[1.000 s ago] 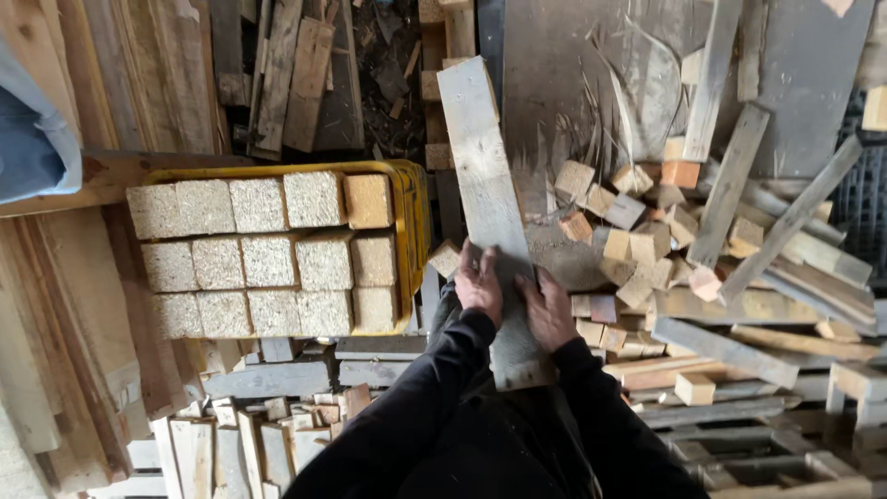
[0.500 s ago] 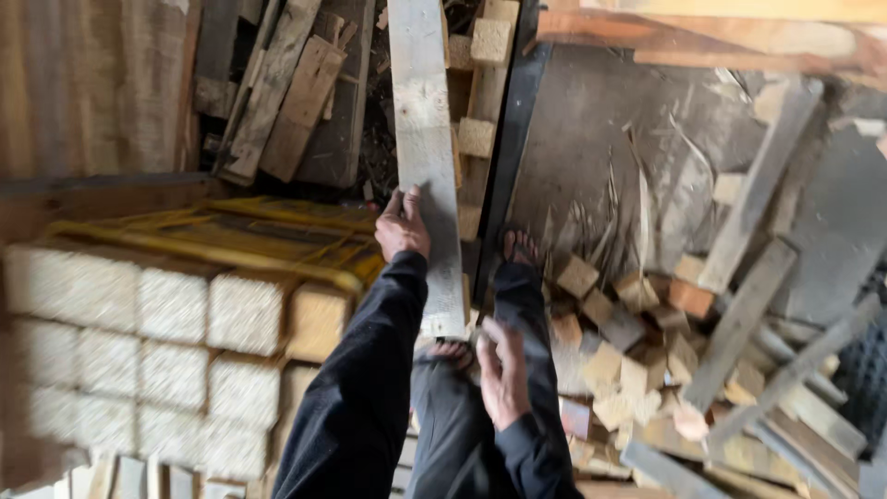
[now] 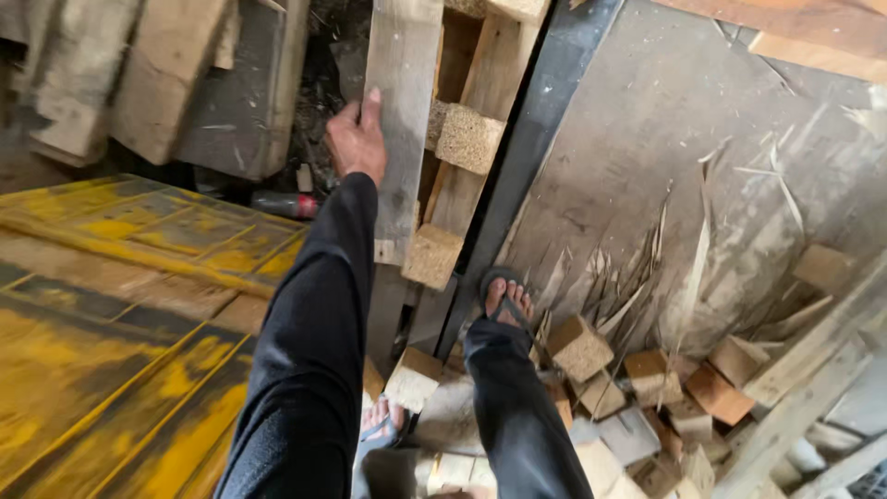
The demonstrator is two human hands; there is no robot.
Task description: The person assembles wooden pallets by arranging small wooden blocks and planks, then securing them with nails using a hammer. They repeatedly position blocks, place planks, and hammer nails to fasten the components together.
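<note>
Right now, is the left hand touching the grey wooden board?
Touching: the head view shows the left hand gripping the edge of the grey wooden board.

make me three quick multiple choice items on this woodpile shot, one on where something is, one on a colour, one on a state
1. Where does the left hand rest?
A. on the long grey plank's edge
B. on a loose block on the floor
C. on the yellow surface

2. What colour is the worn surface at the left?
A. blue
B. yellow
C. white

3. How does the plank stand?
A. flat on the floor
B. raised, running up out of view
C. snapped in two

Answers:
1 A: the fingers wrap the left edge of the long grey plank.
2 B: the yellow surface shows scuffed yellow paint with dark patches.
3 B: the plank rises from near the sandalled foot past the picture's top. The right hand is out of view.
</note>
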